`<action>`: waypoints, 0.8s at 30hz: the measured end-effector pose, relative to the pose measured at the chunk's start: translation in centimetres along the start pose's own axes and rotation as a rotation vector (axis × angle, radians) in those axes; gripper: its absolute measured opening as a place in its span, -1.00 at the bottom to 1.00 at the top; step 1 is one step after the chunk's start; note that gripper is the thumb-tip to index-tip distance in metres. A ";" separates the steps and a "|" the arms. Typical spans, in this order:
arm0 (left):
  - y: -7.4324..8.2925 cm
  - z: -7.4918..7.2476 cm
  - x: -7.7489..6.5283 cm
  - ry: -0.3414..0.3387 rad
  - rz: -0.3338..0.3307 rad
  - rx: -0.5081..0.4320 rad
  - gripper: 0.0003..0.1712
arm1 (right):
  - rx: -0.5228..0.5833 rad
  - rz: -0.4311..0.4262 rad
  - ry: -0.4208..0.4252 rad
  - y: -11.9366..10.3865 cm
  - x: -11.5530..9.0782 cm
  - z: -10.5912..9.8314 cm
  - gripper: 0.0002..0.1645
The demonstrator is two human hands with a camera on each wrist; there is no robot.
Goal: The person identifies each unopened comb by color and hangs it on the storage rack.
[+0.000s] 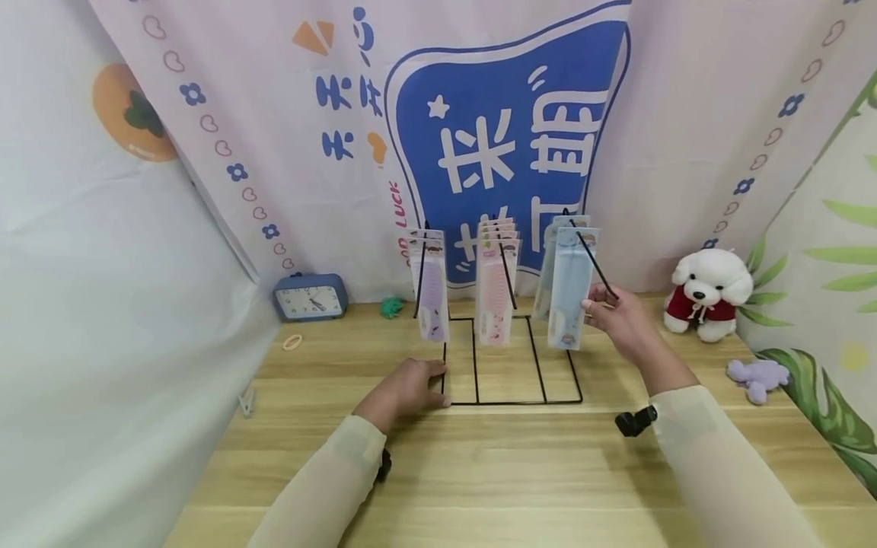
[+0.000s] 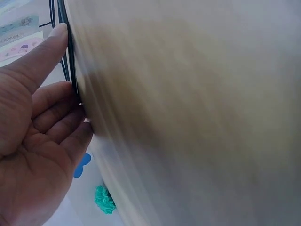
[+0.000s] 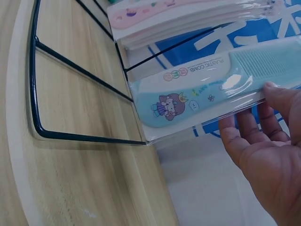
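Note:
A black wire display rack (image 1: 514,402) stands on the wooden table, with packaged plastic combs hanging from its three hooks. Purple comb packs (image 1: 432,297) hang at left, pink comb packs (image 1: 495,297) in the middle, blue comb packs (image 1: 570,293) at right. My right hand (image 1: 620,323) pinches the edge of the front blue pack, thumb on its face and fingers behind. A cartoon girl shows on that comb's handle (image 3: 169,106) in the right wrist view. My left hand (image 1: 409,388) rests at the rack base's left side, thumb and fingers apart, fingertips at the wire.
At the back left stand a blue clock (image 1: 310,297) and a small green item (image 1: 391,307); a beige ring (image 1: 292,342) and a clip (image 1: 247,400) lie nearer. A white plush dog (image 1: 709,293) and a purple plush toy (image 1: 757,378) are at right. A printed curtain (image 1: 507,99) hangs behind.

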State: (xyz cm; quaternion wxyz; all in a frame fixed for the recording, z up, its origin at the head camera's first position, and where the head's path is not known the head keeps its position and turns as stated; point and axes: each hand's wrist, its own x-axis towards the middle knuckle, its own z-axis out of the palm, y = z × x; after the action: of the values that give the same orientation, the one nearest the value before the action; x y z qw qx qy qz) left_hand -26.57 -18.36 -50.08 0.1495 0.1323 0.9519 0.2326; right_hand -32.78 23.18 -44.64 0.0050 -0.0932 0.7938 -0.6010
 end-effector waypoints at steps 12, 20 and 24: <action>0.3 0.1 0.5 0.004 0.005 0.008 -0.18 | 0.058 -0.043 0.031 0.8 1.0 -0.2 -0.60; 0.3 0.0 0.3 0.003 -0.009 -0.005 -0.18 | -0.041 -0.020 0.008 0.8 0.7 -0.5 -0.42; 0.2 0.1 0.3 -0.005 -0.017 -0.005 -0.17 | -0.201 -0.032 0.031 0.8 -0.2 -0.8 -0.33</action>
State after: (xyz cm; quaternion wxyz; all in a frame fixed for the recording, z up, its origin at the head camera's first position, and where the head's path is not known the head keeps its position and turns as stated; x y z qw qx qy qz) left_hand -26.77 -18.03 -50.11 0.1540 0.1243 0.9520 0.2334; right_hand -32.80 24.12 -45.18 -0.0265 -0.0967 0.8483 -0.5199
